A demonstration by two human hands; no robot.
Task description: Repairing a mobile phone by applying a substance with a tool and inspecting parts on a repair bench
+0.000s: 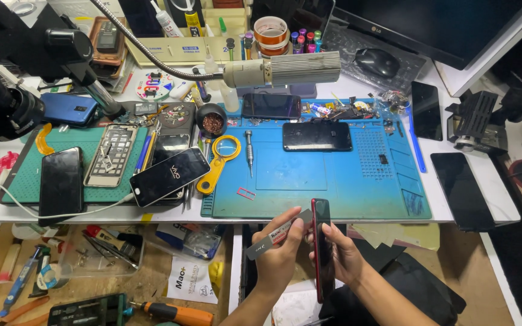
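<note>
My right hand point(344, 253) holds a dark red smartphone point(322, 247) upright on its edge, just in front of the desk's front edge. My left hand point(280, 256) grips a thin flat metal pry tool point(276, 235) with a red and white label, its tip touching the phone's left edge near the top. Both hands are below the blue work mat point(333, 181).
On the blue mat lie a black phone point(317, 136), another dark phone point(271, 105), a screwdriver point(249, 151) and a yellow magnifier point(220, 160). Several phones sit on the green mat point(25, 175) at left. A gooseneck lamp point(282, 69) hangs over the desk. Tools fill the open drawer point(92, 271).
</note>
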